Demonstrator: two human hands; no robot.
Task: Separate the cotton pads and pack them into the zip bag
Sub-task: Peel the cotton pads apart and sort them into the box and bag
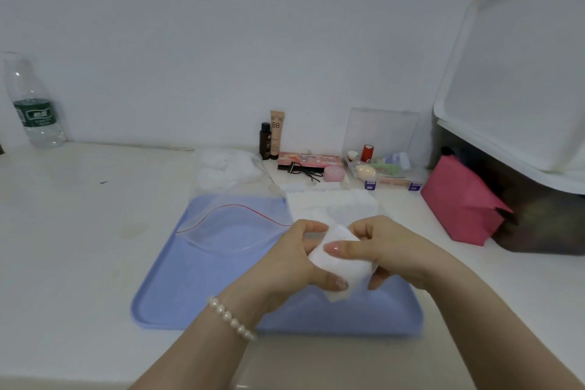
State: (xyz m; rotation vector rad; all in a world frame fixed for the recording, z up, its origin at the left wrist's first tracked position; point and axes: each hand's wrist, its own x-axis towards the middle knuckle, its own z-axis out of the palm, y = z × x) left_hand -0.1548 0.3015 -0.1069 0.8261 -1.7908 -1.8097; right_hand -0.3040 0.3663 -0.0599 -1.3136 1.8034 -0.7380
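Peeling stack: small white square stack of cotton pads [340,258] was held above the pale blue plastic tray [202,288].
Hands: left hand [292,258] and right hand [387,250] both pinched it, close together.
Technique: thumbs should have slid one pad off gently.
Bag: clear zip bag with red seal line [234,218] lay open-mouthed just left, some pads already inside.

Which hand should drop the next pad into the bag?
Probably the left hand: the zip bag lies open on its side of the tray. The right hand can keep the cotton pads.
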